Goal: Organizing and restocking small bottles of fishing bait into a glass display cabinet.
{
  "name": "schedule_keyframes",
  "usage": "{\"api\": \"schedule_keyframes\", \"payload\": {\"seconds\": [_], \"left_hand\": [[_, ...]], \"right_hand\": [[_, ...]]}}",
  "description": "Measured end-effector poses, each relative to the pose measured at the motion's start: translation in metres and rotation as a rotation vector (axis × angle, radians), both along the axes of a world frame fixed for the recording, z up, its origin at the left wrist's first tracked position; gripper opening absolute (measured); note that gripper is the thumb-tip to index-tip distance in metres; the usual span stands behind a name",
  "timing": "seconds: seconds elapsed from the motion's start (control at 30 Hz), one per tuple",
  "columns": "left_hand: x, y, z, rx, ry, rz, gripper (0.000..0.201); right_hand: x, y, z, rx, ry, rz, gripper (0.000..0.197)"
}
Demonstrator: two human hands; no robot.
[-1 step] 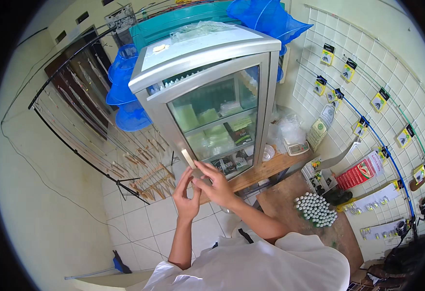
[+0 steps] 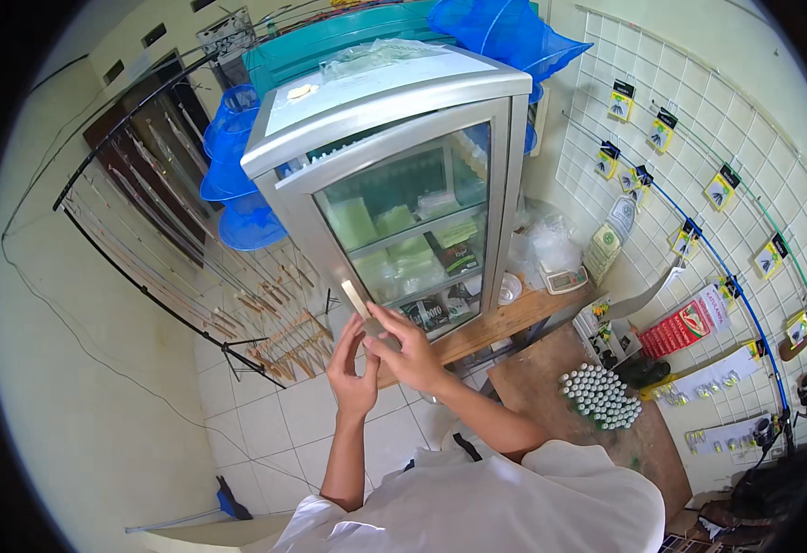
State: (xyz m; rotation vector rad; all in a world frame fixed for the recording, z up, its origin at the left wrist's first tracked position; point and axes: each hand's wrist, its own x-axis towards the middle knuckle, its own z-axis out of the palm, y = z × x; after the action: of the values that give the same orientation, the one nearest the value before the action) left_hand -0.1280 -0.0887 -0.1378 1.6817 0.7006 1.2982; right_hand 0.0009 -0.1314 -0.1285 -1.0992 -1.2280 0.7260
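Note:
Just in front of the cabinet's lower left corner, my hands meet in the middle of the view. A pale, flat strip rises from their fingertips, its lower end hidden among the fingers. My right hand is closed at that end, with index finger and thumb bent toward it. On the left, my left hand has its fingers and thumb curled upward, the fingertips touching the same lower end. Behind the strip stands a metal-framed glass cabinet, with pale green packets and dark boxes visible on its shelves.
The cabinet rests on a wooden bench beside a small scale. Many white-topped small bottles stand on a brown table at right. Packets hang on a wall grid. Blue nets and rods flank the cabinet's left.

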Motion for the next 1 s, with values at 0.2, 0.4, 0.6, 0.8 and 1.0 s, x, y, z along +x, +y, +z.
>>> {"api": "schedule_keyframes", "payload": {"seconds": [0.2, 0.4, 0.6, 0.8, 1.0], "left_hand": [[-0.001, 0.004, -0.018, -0.024, -0.074, -0.095, 0.052], [-0.006, -0.03, -0.045, -0.15, 0.029, -0.092, 0.055], [-0.022, -0.084, -0.093, -0.335, 0.206, -0.247, 0.039], [-0.012, -0.135, -0.123, -0.456, 0.278, -0.553, 0.034], [0.02, -0.167, -0.11, -0.406, 0.499, -0.854, 0.033]], "right_hand": [[-0.008, -0.005, -0.017, 0.04, 0.069, 0.01, 0.066], [0.015, -0.061, -0.091, -0.272, 0.423, 0.127, 0.053], [0.052, -0.175, -0.166, -0.674, 0.218, 0.012, 0.046], [0.065, -0.27, -0.182, -0.68, 0.355, -0.193, 0.041], [0.073, -0.327, -0.159, -0.771, 0.337, -0.485, 0.035]]}}
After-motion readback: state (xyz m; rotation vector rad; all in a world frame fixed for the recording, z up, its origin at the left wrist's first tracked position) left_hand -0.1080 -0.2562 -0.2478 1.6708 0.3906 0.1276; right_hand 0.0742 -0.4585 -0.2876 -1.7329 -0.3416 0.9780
